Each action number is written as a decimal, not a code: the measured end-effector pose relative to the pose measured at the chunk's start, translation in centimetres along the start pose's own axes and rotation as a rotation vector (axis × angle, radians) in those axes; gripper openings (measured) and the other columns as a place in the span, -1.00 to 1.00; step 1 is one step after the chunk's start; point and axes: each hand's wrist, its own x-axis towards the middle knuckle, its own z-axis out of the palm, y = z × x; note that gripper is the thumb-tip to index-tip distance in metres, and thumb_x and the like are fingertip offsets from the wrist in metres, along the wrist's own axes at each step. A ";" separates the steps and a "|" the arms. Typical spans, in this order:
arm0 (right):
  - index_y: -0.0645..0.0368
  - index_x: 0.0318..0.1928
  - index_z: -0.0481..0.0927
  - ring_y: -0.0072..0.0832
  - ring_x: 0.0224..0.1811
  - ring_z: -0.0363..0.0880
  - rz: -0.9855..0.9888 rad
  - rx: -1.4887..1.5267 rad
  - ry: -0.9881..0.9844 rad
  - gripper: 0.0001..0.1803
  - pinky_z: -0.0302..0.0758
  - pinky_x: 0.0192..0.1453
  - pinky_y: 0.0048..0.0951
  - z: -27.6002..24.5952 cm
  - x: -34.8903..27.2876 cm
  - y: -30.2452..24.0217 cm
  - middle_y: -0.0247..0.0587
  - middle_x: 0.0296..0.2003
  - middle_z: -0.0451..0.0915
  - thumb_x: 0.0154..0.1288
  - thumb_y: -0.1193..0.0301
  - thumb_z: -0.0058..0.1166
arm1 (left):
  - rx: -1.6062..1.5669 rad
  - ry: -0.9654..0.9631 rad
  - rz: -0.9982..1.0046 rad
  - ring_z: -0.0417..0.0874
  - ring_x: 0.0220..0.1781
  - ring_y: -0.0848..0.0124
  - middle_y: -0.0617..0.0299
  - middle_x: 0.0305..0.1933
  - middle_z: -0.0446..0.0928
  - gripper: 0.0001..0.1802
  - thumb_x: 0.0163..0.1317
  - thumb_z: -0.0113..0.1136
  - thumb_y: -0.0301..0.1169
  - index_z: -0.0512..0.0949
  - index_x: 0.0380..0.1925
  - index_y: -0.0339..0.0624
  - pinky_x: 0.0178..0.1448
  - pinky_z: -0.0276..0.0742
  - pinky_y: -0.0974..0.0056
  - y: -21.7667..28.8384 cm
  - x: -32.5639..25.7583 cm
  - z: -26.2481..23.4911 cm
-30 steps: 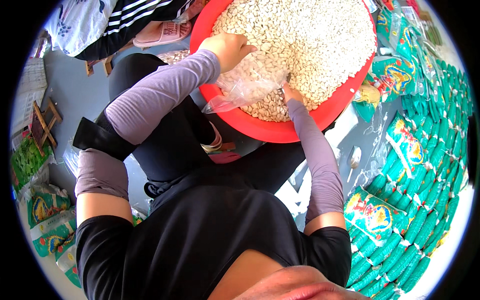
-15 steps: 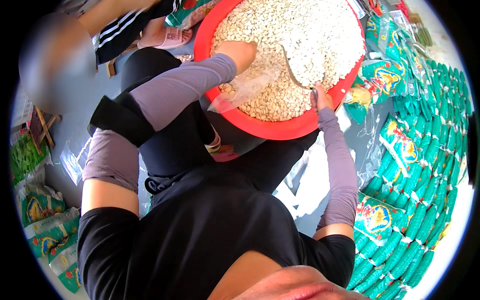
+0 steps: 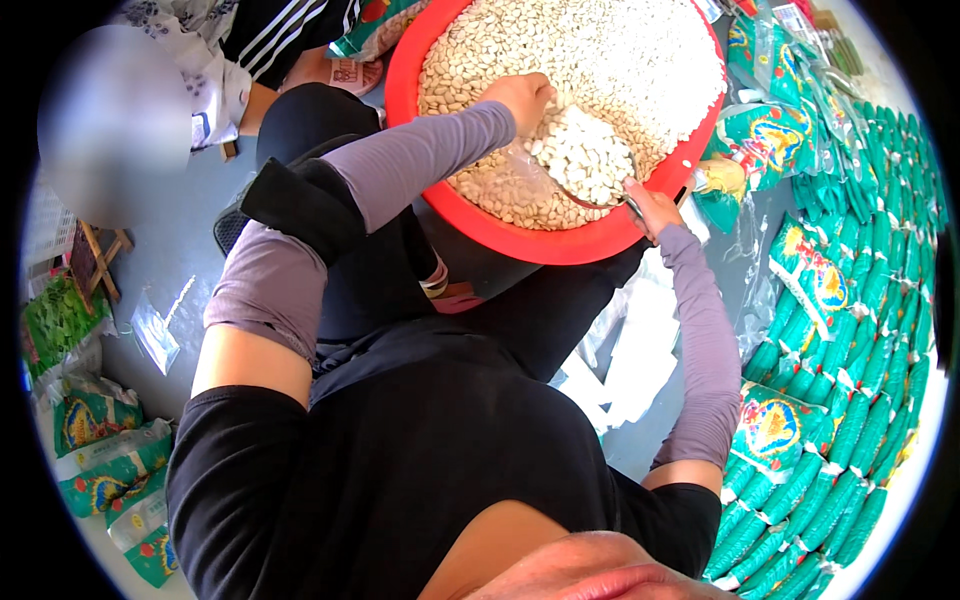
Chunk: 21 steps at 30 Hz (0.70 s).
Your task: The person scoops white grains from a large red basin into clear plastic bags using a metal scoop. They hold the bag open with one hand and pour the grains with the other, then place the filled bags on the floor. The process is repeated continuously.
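Note:
A wide red tub (image 3: 560, 249) holds a heap of pale, flat seeds (image 3: 620, 60) that look like pumpkin seeds. My right hand (image 3: 652, 208) is closed round the handle of a scoop (image 3: 592, 204) at the tub's near right side. Seeds are piled high in the scoop and hide most of it. Over the tub, my left hand (image 3: 522, 100) pinches the edge of a clear plastic bag (image 3: 528, 168), which hangs down beside the scoop. The scoop's far side comes close to the bag's mouth; whether they touch, I cannot tell.
Rows of packed green bags (image 3: 840, 400) cover the right side. Loose green bags (image 3: 765, 140) lie against the tub's right. Another person in striped trousers (image 3: 285, 40) sits at the far left. White sheets (image 3: 640, 340) and more green bags (image 3: 110, 450) lie on the floor.
The scoop has come up out of the heap loaded with seeds. My left hand has moved right with the bag, toward the scoop. The other person has shifted at the far left.

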 end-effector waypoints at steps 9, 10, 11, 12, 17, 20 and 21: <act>0.15 -0.44 0.56 -0.23 -0.45 0.56 -0.498 -0.899 0.365 -0.47 0.46 -0.37 -0.26 5.6 -1.8 -10.7 -0.08 -0.54 0.56 0.22 -0.10 -0.12 | 0.164 0.250 0.056 0.58 -0.18 0.09 -0.07 -0.25 0.56 -0.70 0.29 -0.12 -0.22 0.46 -0.14 -0.17 -0.06 0.46 0.12 -6.1 1.8 3.6; 0.13 -0.44 0.56 -0.20 -0.43 0.57 -0.519 -0.979 0.470 -0.51 0.47 -0.35 -0.24 6.2 -2.8 -11.2 -0.06 -0.51 0.58 0.22 -0.05 -0.10 | 0.142 0.283 -0.011 0.57 -0.18 0.03 -0.11 -0.25 0.55 -0.70 0.29 -0.14 -0.23 0.45 -0.16 -0.18 -0.07 0.45 0.07 -5.7 1.3 2.0; 0.13 -0.43 0.54 -0.19 -0.43 0.57 -0.571 -0.971 0.542 -0.51 0.47 -0.37 -0.24 6.1 -3.0 -10.7 -0.08 -0.50 0.58 0.21 -0.07 -0.10 | 0.114 0.315 -0.074 0.56 -0.18 -0.04 -0.15 -0.26 0.55 -0.71 0.30 -0.16 -0.24 0.44 -0.18 -0.18 -0.07 0.44 0.03 -5.1 0.7 0.4; 0.13 -0.42 0.53 -0.18 -0.42 0.57 -0.616 -0.960 0.614 -0.50 0.47 -0.40 -0.23 5.6 -2.9 -9.6 -0.10 -0.50 0.58 0.19 -0.09 -0.09 | 0.064 0.341 -0.120 0.55 -0.18 -0.06 -0.16 -0.27 0.54 -0.72 0.30 -0.17 -0.25 0.43 -0.19 -0.19 -0.07 0.44 0.01 -3.7 -0.5 -1.7; 0.22 -0.36 0.55 -0.03 -0.30 0.53 -0.248 -0.487 0.392 -0.37 0.41 -0.22 -0.16 -0.6 -0.1 -5.1 0.09 -0.40 0.57 0.20 -0.16 -0.19 | 0.146 0.336 -0.114 0.53 -0.23 -0.11 -0.16 -0.32 0.53 -0.73 0.28 -0.12 -0.21 0.42 -0.22 -0.17 -0.14 0.43 -0.02 -4.3 -2.0 -6.3; 0.28 -0.28 0.60 -0.35 -0.40 0.54 -0.046 -0.396 0.281 -0.27 0.42 -0.28 -0.37 -3.8 6.5 2.9 -0.11 -0.43 0.61 0.09 -0.24 -0.06 | 0.244 0.192 -0.094 0.54 -0.25 -0.09 -0.12 -0.34 0.54 -0.75 0.29 -0.17 -0.25 0.40 -0.20 -0.14 -0.16 0.43 -0.03 -2.7 -2.1 -6.9; 0.30 -0.27 0.60 -0.39 -0.40 0.53 0.029 -0.404 0.230 -0.25 0.42 -0.29 -0.38 -3.9 8.3 4.5 -0.14 -0.44 0.60 0.06 -0.26 -0.04 | 0.274 0.141 -0.081 0.54 -0.25 -0.08 -0.12 -0.34 0.54 -0.75 0.29 -0.18 -0.26 0.40 -0.19 -0.14 -0.16 0.43 -0.03 -2.3 -1.8 -6.9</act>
